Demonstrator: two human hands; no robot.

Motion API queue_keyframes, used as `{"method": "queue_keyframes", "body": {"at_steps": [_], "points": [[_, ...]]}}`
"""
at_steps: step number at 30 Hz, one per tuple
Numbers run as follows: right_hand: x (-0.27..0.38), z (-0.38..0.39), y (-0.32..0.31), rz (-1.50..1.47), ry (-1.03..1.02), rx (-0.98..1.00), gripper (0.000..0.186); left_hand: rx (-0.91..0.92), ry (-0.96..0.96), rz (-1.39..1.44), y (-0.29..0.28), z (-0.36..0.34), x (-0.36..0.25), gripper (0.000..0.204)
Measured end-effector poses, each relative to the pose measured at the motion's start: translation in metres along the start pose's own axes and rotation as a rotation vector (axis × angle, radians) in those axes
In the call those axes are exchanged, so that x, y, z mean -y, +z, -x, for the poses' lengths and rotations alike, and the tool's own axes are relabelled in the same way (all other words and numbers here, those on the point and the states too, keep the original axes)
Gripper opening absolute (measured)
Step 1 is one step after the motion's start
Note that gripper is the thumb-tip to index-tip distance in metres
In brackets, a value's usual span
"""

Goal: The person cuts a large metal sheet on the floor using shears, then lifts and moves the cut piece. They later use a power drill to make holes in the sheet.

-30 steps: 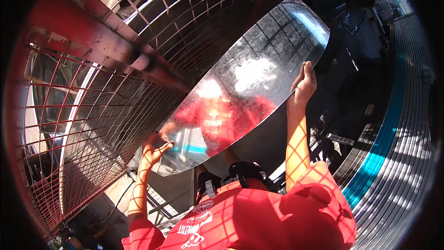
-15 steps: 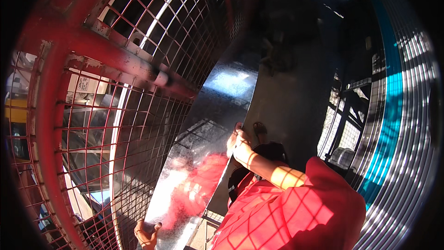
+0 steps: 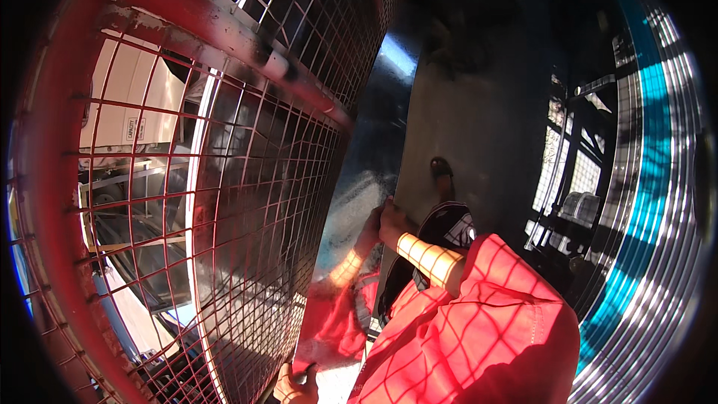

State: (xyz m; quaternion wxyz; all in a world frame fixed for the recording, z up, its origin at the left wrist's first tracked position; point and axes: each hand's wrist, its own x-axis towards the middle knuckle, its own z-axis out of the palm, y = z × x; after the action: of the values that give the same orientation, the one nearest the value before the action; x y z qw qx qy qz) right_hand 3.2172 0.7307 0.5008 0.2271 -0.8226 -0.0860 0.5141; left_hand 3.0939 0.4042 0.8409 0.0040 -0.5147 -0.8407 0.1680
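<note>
A long, shiny metal sheet (image 3: 366,153) stands steeply between me and the red mesh panel. It mirrors my red shirt and my right arm. My right hand (image 3: 390,226) is closed over the sheet's right edge, around its mid-length. Lower down, my left hand (image 3: 296,387) grips the sheet's left edge near the bottom of the picture, its thumb on the shiny face. The fingers behind the sheet are hidden.
A red-framed wire mesh panel (image 3: 262,142) rises close on the left, with a thick red bar (image 3: 247,45) across it. Stacked corrugated metal sheets (image 3: 673,202) and a teal strip (image 3: 651,157) line the right. My sandalled foot (image 3: 441,168) is on the dark floor (image 3: 479,150).
The sheet now shows narrower and closer alongside the mesh panel. Both hands keep their hold; the left hand appears further right in the picture. The mesh frame fills more of the left side.
</note>
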Motion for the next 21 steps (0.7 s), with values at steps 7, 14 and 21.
{"method": "queue_keyframes", "body": {"at_steps": [7,14,21], "points": [[-0.016,-0.015,0.000,-0.397,0.029,0.111,0.077,-0.032,-0.199,0.012,-0.025,0.037,-0.037,0.040],[-0.045,-0.047,0.034,-0.619,0.065,0.358,0.080,-0.182,0.074,-0.039,0.007,0.064,-0.043,0.025],[-0.054,-0.081,0.058,-0.745,0.401,0.482,0.048,-0.351,-0.040,0.008,0.047,0.007,-0.042,0.039]]}}
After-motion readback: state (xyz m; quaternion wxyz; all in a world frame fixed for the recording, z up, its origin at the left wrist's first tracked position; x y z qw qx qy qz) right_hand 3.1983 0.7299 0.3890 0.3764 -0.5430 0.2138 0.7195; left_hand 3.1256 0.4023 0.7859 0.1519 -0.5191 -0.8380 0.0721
